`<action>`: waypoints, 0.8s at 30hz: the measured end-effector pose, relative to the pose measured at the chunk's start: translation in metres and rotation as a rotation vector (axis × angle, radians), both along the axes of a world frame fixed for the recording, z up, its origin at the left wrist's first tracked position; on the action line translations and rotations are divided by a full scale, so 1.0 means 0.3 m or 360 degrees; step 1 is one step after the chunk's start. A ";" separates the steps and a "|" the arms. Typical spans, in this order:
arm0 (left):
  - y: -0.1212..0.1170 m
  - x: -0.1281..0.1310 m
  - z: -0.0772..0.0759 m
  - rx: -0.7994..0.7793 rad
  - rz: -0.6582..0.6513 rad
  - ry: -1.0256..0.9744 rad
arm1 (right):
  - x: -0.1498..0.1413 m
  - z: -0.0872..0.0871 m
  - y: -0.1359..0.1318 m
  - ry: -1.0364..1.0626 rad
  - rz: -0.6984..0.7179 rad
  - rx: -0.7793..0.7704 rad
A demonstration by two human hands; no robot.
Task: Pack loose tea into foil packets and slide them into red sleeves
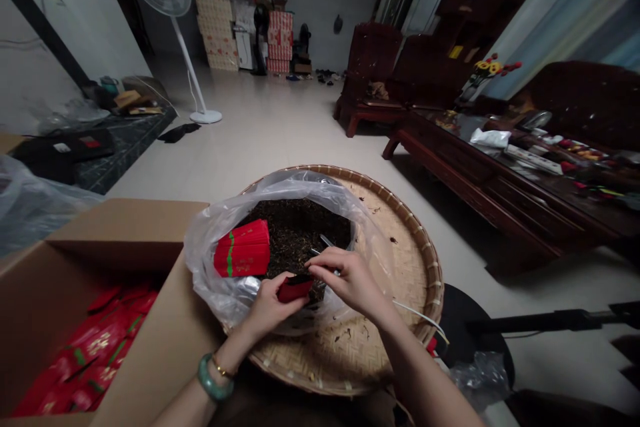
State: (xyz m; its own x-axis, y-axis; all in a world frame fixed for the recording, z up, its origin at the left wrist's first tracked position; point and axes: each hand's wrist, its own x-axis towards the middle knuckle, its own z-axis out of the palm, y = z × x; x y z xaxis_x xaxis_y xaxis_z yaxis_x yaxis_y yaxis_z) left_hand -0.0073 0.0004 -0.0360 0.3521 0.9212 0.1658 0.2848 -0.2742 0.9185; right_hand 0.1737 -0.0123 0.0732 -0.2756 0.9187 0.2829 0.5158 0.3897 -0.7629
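Observation:
My left hand (pixel 274 303) grips a small red packet (pixel 294 289), its dark mouth facing up. At the packet's top edge, my right hand (pixel 345 275) has thumb and fingers pinched together; what lies between them is too small to make out. Beneath both hands, a clear plastic bag (pixel 205 260) lies wide open, holding dark loose tea leaves (pixel 295 227). A stack of flat red packets (pixel 243 250) with a green band rests on the leaves at the left. Beside my right fingers, a thin metal tool (pixel 326 240) shows partly; the hand hides the rest.
The bag stands on a round woven bamboo tray (pixel 420 260) with scattered leaf bits. An open cardboard box (pixel 165 320) at left contains many red packets (pixel 95 353). A black stand base (pixel 475 327) is at right. Beyond are a wooden table (pixel 480 173) and white fan (pixel 205 116).

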 end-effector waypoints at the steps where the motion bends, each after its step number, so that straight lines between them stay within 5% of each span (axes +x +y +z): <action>1: 0.000 0.000 0.000 0.0007 0.0008 0.0004 | -0.002 -0.010 0.005 0.0080 -0.0049 -0.0023; 6: 0.000 0.003 0.004 -0.0007 0.0012 0.0019 | -0.006 -0.060 0.047 0.0406 -0.0227 -0.0180; 9: -0.001 0.003 0.014 -0.0048 -0.0016 -0.0007 | -0.002 -0.055 0.055 0.0356 -0.0361 -0.0043; 12: 0.001 0.001 0.024 -0.0070 -0.0014 -0.0049 | 0.003 -0.029 0.028 0.0126 -0.0234 0.0113; 16: 0.006 0.000 0.027 -0.0054 -0.0010 -0.0069 | 0.012 -0.020 -0.013 -0.0019 -0.0019 -0.0008; 24: 0.007 0.001 0.031 -0.0045 -0.0046 -0.0039 | 0.012 -0.011 -0.006 0.0070 -0.0037 -0.0063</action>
State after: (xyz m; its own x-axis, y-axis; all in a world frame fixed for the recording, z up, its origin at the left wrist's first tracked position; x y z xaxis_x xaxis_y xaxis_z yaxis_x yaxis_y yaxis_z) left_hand -0.0070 0.0025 -0.0266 0.3747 0.9152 0.1485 0.2547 -0.2556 0.9326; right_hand 0.1775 -0.0141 0.0697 -0.2423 0.9354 0.2574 0.4902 0.3470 -0.7996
